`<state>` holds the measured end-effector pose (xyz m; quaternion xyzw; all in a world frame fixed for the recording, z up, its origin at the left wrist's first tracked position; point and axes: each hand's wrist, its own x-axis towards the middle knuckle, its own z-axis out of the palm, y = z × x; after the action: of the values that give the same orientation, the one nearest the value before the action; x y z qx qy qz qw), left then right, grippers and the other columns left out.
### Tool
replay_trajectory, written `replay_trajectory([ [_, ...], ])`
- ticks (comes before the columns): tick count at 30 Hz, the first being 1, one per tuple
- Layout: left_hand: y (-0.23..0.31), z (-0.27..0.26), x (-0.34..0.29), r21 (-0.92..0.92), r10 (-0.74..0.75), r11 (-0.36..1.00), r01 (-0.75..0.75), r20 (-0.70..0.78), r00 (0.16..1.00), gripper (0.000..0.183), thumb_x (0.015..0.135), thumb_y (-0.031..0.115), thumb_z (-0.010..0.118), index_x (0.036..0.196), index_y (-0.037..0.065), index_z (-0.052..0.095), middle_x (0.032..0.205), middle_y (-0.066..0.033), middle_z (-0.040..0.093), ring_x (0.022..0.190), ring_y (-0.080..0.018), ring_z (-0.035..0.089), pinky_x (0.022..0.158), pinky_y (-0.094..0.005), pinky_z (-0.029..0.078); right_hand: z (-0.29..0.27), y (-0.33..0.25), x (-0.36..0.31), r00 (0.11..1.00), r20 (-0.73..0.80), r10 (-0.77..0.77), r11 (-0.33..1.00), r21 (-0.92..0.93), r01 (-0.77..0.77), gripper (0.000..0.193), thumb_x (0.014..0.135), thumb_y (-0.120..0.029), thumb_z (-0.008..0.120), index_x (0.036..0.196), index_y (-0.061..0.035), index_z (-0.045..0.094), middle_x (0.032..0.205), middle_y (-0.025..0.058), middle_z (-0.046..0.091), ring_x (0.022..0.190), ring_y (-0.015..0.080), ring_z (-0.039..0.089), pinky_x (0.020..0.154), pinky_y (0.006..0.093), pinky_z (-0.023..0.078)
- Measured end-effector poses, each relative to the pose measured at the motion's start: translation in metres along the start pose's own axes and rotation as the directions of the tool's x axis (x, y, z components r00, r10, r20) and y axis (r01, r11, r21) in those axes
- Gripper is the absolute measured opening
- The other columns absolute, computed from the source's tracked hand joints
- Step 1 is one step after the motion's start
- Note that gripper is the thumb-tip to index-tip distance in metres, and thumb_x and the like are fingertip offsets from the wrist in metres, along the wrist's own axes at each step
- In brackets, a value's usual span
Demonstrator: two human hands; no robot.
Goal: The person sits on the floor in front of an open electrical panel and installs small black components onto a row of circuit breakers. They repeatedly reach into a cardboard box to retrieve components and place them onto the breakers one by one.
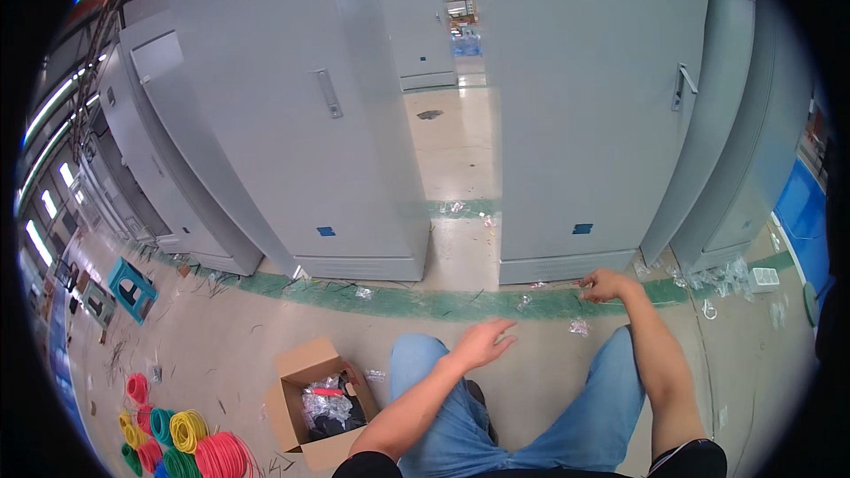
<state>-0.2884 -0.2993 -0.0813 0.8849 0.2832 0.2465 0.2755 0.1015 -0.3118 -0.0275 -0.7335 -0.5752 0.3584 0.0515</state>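
Observation:
My left hand point(482, 343) hovers over my left knee, its fingers loosely bent and apart, holding nothing I can see. Farther forward and to the right, my right hand point(606, 285) reaches toward the foot of a tall grey cabinet point(598, 124). Its fingers curl down but look apart, and nothing shows clearly in them. Crumpled clear plastic point(579, 327) lies on the floor just below that hand. An open cardboard box point(292, 412) stands left of my left leg, with clear bags, dark items and something red inside.
Another grey cabinet point(292, 124) stands to the left, a gap between the two. Coils of coloured wire, including a red coil point(226, 456), lie at lower left. Beyond them is a blue stool point(133, 290). Plastic scraps litter the green floor stripe point(425, 304); a white block point(763, 280) sits right.

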Motion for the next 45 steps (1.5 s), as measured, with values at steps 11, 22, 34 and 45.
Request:
replay_trajectory([
  [11,-0.169,-0.049,-0.273,-0.02,-0.472,0.692,0.721,-0.769,0.431,0.035,0.093,0.026,0.074,0.115,-0.002,0.07,0.104,-0.0213,0.072,0.095,-0.0381,0.069,0.087,-0.0467,0.055,0.054,-0.034,-0.057,0.961,-0.08,-0.264,0.964,-0.041,0.261,0.055,0.089,-0.034,0.081,0.134,-0.0042,0.07,0.097,0.016,0.077,0.091,0.0278,0.074,0.085,0.0384,0.057],
  [22,-0.232,0.048,-0.461,0.002,-0.992,0.128,0.992,-0.02,0.128,0.05,0.093,0.043,0.07,0.12,0.001,0.067,0.105,-0.0242,0.075,0.103,-0.0358,0.073,0.091,-0.0462,0.057,0.068,-0.155,-0.024,0.87,-0.075,-0.487,0.872,-0.086,0.481,0.049,0.088,-0.033,0.079,0.127,-0.003,0.071,0.091,0.0161,0.076,0.083,0.031,0.072,0.079,0.0405,0.057],
  [34,-0.223,-0.185,-0.29,-0.411,-0.637,0.693,0.591,-0.734,0.236,0.025,0.097,0.02,0.073,0.099,-0.005,0.071,0.089,-0.0113,0.075,0.082,-0.0153,0.066,0.078,-0.0342,0.055,0.075,-0.334,0.068,0.607,0.028,-0.794,0.589,-0.215,0.779,0.047,0.091,-0.032,0.074,0.131,-0.0069,0.07,0.099,0.0144,0.074,0.092,0.0362,0.071,0.084,0.0457,0.056],
  [45,-0.184,-0.454,0.126,0.24,0.005,0.902,0.358,-0.836,0.548,0.041,0.099,0.039,0.072,0.096,-0.002,0.072,0.085,-0.0145,0.071,0.079,-0.0217,0.065,0.076,-0.0365,0.053,0.067,-0.258,0.067,0.828,0.035,-0.56,0.791,-0.275,0.546,0.052,0.091,-0.039,0.076,0.131,-0.0079,0.069,0.1,0.0168,0.077,0.1,0.039,0.072,0.09,0.0478,0.057],
])
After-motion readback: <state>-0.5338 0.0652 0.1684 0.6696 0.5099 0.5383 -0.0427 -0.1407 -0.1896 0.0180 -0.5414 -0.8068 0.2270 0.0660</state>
